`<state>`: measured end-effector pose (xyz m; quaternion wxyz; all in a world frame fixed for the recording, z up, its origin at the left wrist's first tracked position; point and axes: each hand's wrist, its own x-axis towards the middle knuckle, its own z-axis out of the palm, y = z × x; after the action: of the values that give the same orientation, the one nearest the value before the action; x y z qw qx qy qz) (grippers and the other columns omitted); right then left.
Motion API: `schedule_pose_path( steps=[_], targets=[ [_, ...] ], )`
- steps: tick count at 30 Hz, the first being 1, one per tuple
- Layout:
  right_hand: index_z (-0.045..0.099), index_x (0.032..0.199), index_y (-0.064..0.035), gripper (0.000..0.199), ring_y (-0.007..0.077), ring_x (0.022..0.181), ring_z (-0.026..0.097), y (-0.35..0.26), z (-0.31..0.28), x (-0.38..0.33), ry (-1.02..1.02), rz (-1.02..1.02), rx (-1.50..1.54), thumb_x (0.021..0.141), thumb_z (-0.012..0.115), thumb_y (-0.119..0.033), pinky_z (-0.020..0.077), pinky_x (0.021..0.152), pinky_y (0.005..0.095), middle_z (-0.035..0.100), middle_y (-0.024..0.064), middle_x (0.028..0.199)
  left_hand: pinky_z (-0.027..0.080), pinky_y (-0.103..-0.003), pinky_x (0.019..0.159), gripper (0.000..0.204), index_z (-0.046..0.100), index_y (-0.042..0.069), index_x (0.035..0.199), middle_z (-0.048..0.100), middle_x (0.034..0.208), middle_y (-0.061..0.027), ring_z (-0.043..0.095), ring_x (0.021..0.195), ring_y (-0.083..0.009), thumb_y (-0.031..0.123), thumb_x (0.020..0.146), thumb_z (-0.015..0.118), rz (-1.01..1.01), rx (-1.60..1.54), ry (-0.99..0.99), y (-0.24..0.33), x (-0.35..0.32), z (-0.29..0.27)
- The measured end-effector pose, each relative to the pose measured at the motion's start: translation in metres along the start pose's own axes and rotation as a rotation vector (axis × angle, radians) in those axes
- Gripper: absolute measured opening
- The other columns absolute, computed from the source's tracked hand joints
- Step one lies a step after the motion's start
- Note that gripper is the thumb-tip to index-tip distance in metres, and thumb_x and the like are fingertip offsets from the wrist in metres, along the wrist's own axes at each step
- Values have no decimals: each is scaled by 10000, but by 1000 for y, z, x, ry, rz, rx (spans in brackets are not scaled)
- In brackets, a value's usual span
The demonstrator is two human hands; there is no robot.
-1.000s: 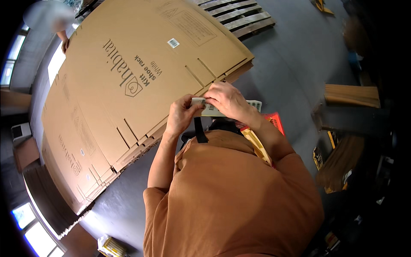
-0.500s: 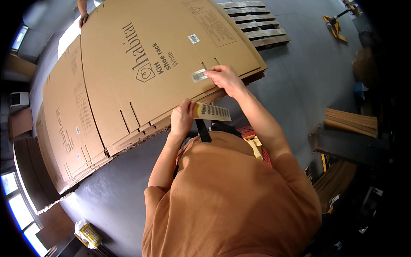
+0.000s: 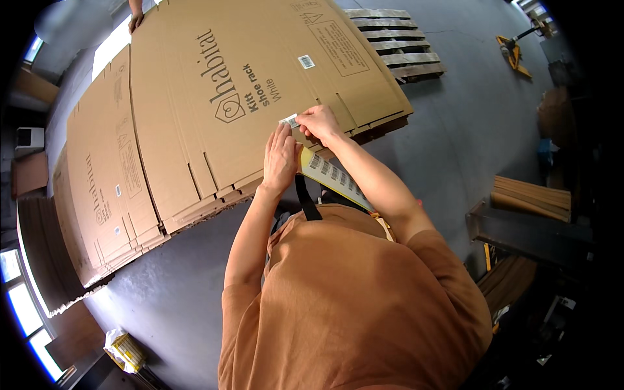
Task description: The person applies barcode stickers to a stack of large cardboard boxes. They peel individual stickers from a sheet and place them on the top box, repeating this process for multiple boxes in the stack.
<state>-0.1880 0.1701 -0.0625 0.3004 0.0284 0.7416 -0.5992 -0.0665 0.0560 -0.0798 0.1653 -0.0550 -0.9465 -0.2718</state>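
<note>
My right hand (image 3: 318, 123) pinches the corner of a small white barcode label (image 3: 288, 121), which lies at or just over the top flattened cardboard box (image 3: 175, 110). Whether the whole label touches the cardboard I cannot tell. My left hand (image 3: 281, 159) reaches with its fingertips to the label's near edge. A strip of barcode labels (image 3: 333, 174) with a yellow edge is tucked in the same hand and slants down toward my right forearm. Farther up the box sits another barcode label (image 3: 306, 62), flat on the surface.
A second stack of flattened boxes (image 3: 101, 162) adjoins on the left. Another person's hand (image 3: 136, 22) rests on the far edge. Beyond the stack lies a wooden pallet (image 3: 400, 45), with a yellow pallet jack (image 3: 515, 58) farther right. A dark metal beam (image 3: 513, 224) stands at the right.
My right hand has brought the label left and down against the box. My left hand has moved up to meet it, and the label strip now tilts more steeply.
</note>
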Motion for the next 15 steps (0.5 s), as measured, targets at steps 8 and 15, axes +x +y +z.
schedule_pose_path(
  steps=[8,15],
  targets=[
    [637,916,-43,306,317,855,664,-14,0,-6,276,-276,-832,818,732,-317,514,751,424,690,155,872,361,-482,1032,203,567,-33,1017,549,1268,-212,478,1244,-365,128,900,602,-20,-47,34,-6,1,2],
    [649,1086,-15,350,220,784,669,-9,-64,-59,-414,-427,-487,829,737,-236,514,712,357,713,130,934,455,-315,603,211,613,5,939,591,683,-101,555,632,-185,193,978,526,-421,-603,-37,9,-2,-46]
  ],
)
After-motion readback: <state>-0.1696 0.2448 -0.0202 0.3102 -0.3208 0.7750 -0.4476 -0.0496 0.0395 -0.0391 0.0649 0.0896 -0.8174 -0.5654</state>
